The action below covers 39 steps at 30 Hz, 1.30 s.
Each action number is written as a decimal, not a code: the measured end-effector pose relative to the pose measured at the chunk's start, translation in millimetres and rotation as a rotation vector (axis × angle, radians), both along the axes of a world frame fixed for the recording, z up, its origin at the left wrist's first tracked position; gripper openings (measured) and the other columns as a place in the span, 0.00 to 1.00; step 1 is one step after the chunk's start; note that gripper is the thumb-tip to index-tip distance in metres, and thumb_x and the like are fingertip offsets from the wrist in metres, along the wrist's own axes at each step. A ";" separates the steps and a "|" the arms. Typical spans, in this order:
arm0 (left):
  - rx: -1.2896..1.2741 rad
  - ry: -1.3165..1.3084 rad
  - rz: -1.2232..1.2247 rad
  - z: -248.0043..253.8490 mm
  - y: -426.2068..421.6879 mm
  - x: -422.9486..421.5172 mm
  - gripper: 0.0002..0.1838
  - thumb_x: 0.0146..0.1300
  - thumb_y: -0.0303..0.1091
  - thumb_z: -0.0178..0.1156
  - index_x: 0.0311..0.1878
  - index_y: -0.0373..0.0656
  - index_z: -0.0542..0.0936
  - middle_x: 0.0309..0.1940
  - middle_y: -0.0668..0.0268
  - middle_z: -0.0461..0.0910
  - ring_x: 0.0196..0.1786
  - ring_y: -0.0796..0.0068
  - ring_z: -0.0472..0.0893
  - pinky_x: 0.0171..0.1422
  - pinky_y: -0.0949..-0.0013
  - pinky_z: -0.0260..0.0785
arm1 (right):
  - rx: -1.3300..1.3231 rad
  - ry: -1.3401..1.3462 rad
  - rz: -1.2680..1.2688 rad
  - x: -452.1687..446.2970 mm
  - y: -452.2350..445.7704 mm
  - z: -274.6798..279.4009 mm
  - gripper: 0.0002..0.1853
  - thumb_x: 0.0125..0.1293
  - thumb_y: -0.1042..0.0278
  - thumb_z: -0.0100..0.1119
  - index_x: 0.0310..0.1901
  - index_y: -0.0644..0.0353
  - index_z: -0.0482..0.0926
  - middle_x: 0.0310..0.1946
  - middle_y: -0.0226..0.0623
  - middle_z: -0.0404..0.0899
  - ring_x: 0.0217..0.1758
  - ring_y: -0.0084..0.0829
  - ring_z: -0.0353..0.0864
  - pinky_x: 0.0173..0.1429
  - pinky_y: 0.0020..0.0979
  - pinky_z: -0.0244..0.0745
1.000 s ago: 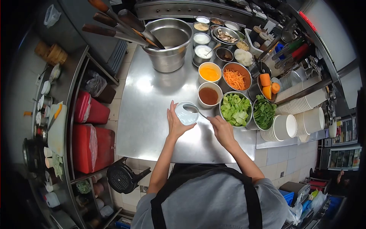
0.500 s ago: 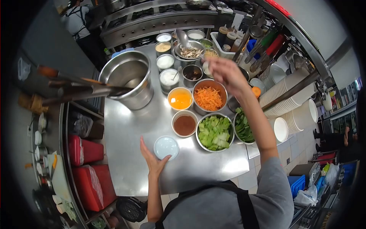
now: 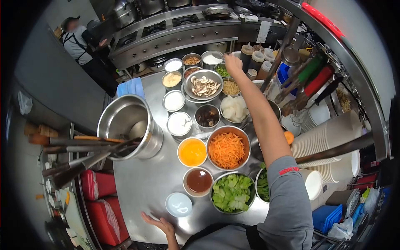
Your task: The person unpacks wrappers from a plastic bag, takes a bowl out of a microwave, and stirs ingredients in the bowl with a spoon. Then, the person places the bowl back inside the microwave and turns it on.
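My right hand (image 3: pixel 233 64) is stretched to the far side of the table, its fingers closed around the handle of a metal spoon (image 3: pixel 217 55). The spoon's head is over a tin of white powder (image 3: pixel 211 59), partly hard to make out. Close by are a tin of chopped green onion (image 3: pixel 222 71) and a bowl of sliced mushrooms (image 3: pixel 204 86). My left hand (image 3: pixel 160 225) lies open, palm up, just below a small pale blue bowl (image 3: pixel 179 204), apart from it and holding nothing.
Shredded carrot (image 3: pixel 227 150), chopped lettuce (image 3: pixel 233 193), yellow liquid (image 3: pixel 192 152) and brown sauce (image 3: pixel 199 181) stand mid-table. At left, a steel pot (image 3: pixel 154 137) has long handles sticking out. Stacked paper tubs (image 3: pixel 329 141) stand right; a co-worker (image 3: pixel 77 46) is by the stove.
My right hand has gone from above the carrot side to the far tin and closed on the spoon. My left hand has come away from the pale blue bowl. The view has shifted.
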<state>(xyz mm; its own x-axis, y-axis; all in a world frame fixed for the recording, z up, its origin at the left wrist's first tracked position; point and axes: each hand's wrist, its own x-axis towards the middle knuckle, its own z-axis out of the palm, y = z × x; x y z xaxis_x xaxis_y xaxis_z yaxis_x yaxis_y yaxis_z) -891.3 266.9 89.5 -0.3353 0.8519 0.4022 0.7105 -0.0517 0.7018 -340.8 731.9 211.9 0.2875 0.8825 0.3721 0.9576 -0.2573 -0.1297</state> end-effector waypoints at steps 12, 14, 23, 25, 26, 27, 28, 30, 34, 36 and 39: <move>-0.068 0.104 -0.012 5.9 -0.9 15.3 0.48 0.63 0.68 0.39 0.73 0.38 0.44 0.73 0.46 0.40 0.75 0.45 0.43 0.73 0.41 0.41 | -0.227 -0.117 0.098 10.4 33.8 6.1 0.10 0.60 0.70 0.52 0.38 0.61 0.82 0.41 0.47 0.82 0.45 0.45 0.83 0.45 0.42 0.79; -0.079 0.100 -0.023 2.4 -3.4 13.3 0.49 0.63 0.69 0.39 0.73 0.37 0.44 0.73 0.46 0.40 0.75 0.45 0.43 0.73 0.41 0.42 | -0.271 -0.058 0.070 11.7 36.9 10.6 0.11 0.61 0.69 0.52 0.42 0.60 0.82 0.45 0.47 0.82 0.49 0.45 0.82 0.49 0.42 0.78; -0.098 0.092 -0.001 5.8 -2.2 15.8 0.50 0.62 0.70 0.40 0.72 0.37 0.44 0.72 0.45 0.42 0.74 0.45 0.44 0.73 0.42 0.42 | -0.343 0.109 -0.003 50.4 79.9 -0.9 0.14 0.55 0.66 0.56 0.44 0.47 0.84 0.45 0.45 0.82 0.50 0.44 0.81 0.53 0.39 0.76; -0.099 0.097 0.001 7.6 -1.5 17.0 0.51 0.61 0.70 0.40 0.72 0.36 0.45 0.72 0.45 0.42 0.74 0.45 0.44 0.73 0.42 0.41 | -0.363 0.152 -0.008 57.2 88.6 -5.9 0.13 0.55 0.67 0.56 0.41 0.48 0.85 0.41 0.43 0.83 0.45 0.42 0.83 0.49 0.37 0.77; -0.098 0.100 0.000 9.3 -1.0 18.3 0.51 0.61 0.71 0.40 0.72 0.35 0.45 0.72 0.45 0.43 0.74 0.45 0.44 0.73 0.42 0.41 | -0.385 0.188 -0.021 60.7 93.6 -7.7 0.12 0.55 0.68 0.56 0.40 0.49 0.85 0.38 0.42 0.84 0.41 0.40 0.84 0.45 0.36 0.78; -0.098 0.103 -0.002 10.6 0.0 19.5 0.51 0.61 0.71 0.40 0.72 0.35 0.45 0.72 0.44 0.43 0.74 0.45 0.45 0.73 0.41 0.40 | -0.407 0.224 -0.034 65.4 98.5 -10.5 0.12 0.55 0.68 0.56 0.39 0.49 0.86 0.34 0.41 0.84 0.37 0.39 0.84 0.42 0.35 0.78; -0.098 0.107 0.000 10.3 0.8 20.1 0.52 0.60 0.71 0.40 0.72 0.34 0.45 0.72 0.44 0.43 0.74 0.44 0.45 0.73 0.42 0.40 | -0.449 0.289 -0.034 70.4 102.9 -12.6 0.11 0.56 0.69 0.55 0.39 0.50 0.86 0.31 0.40 0.83 0.31 0.36 0.82 0.37 0.34 0.76; -0.099 0.117 0.006 9.5 0.6 19.2 0.52 0.60 0.71 0.41 0.72 0.34 0.46 0.71 0.44 0.44 0.74 0.44 0.45 0.73 0.42 0.40 | -0.533 0.422 -0.032 74.7 106.1 -12.2 0.11 0.57 0.71 0.54 0.37 0.51 0.86 0.24 0.39 0.80 0.21 0.31 0.76 0.26 0.32 0.72; -0.115 0.104 0.001 7.4 -0.6 17.3 0.54 0.58 0.72 0.43 0.72 0.33 0.46 0.71 0.44 0.44 0.74 0.44 0.45 0.73 0.42 0.39 | -0.634 0.707 -0.061 79.1 103.7 -15.1 0.09 0.59 0.72 0.56 0.38 0.50 0.86 0.20 0.33 0.75 0.17 0.24 0.66 0.22 0.30 0.63; -0.108 0.087 -0.004 6.1 0.0 16.9 0.55 0.57 0.73 0.44 0.72 0.33 0.46 0.71 0.44 0.44 0.74 0.45 0.45 0.73 0.42 0.38 | -0.720 0.796 -0.073 83.0 111.6 -22.8 0.09 0.59 0.68 0.58 0.39 0.43 0.85 0.22 0.27 0.76 0.23 0.22 0.69 0.31 0.33 0.68; -0.130 0.092 -0.002 7.6 -0.8 17.3 0.55 0.57 0.73 0.45 0.72 0.33 0.45 0.71 0.44 0.44 0.74 0.45 0.45 0.74 0.43 0.37 | -0.613 0.959 -0.072 80.7 104.3 -32.6 0.07 0.59 0.69 0.57 0.34 0.46 0.85 0.20 0.27 0.74 0.19 0.23 0.66 0.25 0.31 0.65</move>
